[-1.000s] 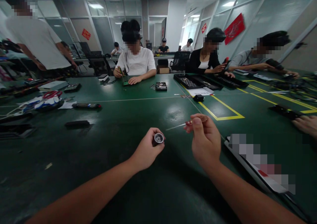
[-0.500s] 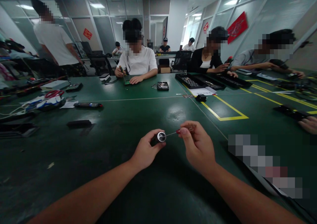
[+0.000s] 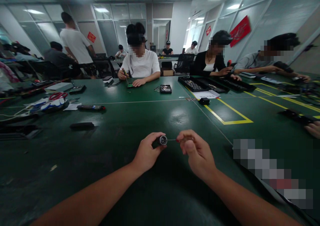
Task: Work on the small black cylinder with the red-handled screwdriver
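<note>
My left hand (image 3: 146,152) grips a small dark cylinder with a silver end face (image 3: 163,140), held above the green table (image 3: 120,159). My right hand (image 3: 196,152) pinches a small screwdriver (image 3: 178,140) with a clear amber handle and a thin metal shaft. The shaft lies level and its tip touches the cylinder's silver face. Both hands are close together at the middle of the view, forearms reaching in from the bottom.
A black flat part (image 3: 82,126) and a dark tool with a red tip (image 3: 91,108) lie at left, beyond them red scissors (image 3: 57,96) among white cloths. A yellow taped rectangle (image 3: 231,114) and black trays (image 3: 200,84) lie right. Several people sit across the table.
My right hand brought the screwdriver leftward until its tip met the cylinder's face. The shaft went from slanted to level, and both hands drew closer.
</note>
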`<state>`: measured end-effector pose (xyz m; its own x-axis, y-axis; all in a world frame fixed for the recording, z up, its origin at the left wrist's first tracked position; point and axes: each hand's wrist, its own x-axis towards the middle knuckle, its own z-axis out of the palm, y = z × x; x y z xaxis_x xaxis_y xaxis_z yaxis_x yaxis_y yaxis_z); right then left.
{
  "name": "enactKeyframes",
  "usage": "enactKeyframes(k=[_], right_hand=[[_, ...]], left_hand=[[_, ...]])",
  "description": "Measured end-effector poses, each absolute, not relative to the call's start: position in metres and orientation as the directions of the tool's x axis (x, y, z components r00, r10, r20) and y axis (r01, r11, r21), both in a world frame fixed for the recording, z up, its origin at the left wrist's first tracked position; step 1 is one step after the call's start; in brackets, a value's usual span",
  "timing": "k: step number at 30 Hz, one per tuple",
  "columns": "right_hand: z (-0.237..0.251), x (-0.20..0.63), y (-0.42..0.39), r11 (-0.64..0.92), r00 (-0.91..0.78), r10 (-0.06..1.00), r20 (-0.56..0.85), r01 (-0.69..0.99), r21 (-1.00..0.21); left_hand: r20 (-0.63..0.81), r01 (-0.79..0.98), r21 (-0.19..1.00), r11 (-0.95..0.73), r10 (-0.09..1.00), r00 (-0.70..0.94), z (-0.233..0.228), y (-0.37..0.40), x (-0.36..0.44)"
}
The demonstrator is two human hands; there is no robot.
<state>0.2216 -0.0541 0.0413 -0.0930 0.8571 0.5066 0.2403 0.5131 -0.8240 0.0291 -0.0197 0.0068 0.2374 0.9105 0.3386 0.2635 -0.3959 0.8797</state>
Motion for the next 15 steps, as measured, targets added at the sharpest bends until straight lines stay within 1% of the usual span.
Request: enactKeyframes(k=[2, 6, 8, 11, 15], right_hand=[[0.0408, 0.2203, -0.0543, 0.515, -0.030, 0.849, 0.527, 0.272, -0.813], [0.0436, 0.2176, -0.0544, 0.457, 0.049, 0.850, 0.524, 0.427, -0.780], [0.0439, 0.2171, -0.0529, 0.464, 0.072, 0.826, 0.559, 0.477, -0.747], [0.0422, 0.2182, -0.0492, 0.501, 0.058, 0.786, 0.616, 0.523, -0.689], [0.0439, 0.2212, -0.0480, 0.539, -0.004, 0.762, 0.647, 0.558, -0.631]], left_hand=[[0.339, 0.270, 0.876, -0.400, 0.908, 0.247, 0.0069, -0.0205, 0.0293], [0.325, 0.271, 0.883, -0.384, 0.915, 0.238, 0.0057, -0.0190, 0.0291], [0.323, 0.267, 0.889, -0.372, 0.922, 0.212, 0.0056, -0.0171, 0.0282], [0.325, 0.266, 0.890, -0.371, 0.924, 0.201, 0.0054, -0.0150, 0.0265], [0.340, 0.262, 0.883, -0.391, 0.915, 0.219, 0.0026, -0.0144, 0.0256]])
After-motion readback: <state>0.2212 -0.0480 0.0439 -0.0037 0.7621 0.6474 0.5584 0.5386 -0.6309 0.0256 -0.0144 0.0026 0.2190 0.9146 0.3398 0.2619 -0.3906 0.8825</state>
